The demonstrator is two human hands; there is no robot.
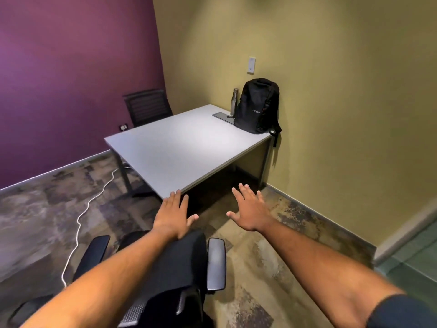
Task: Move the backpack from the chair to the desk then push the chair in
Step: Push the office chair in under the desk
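Note:
The black backpack [257,107] stands upright on the far right corner of the grey desk [179,147], leaning on the yellow wall, one strap hanging over the desk's edge. A black office chair [186,263] with two armrests is right below me, short of the desk's near corner. My left hand [173,215] hovers flat over the chair's seat, fingers apart, holding nothing. My right hand [249,209] is spread open in the air to the right of the chair, above the carpet. Neither hand touches the chair as far as I can tell.
A metal bottle [234,101] stands beside the backpack, next to a cable hatch [222,116] in the desktop. A second black chair [147,106] sits behind the desk by the purple wall. A white cable [89,204] snakes over the carpet at the left.

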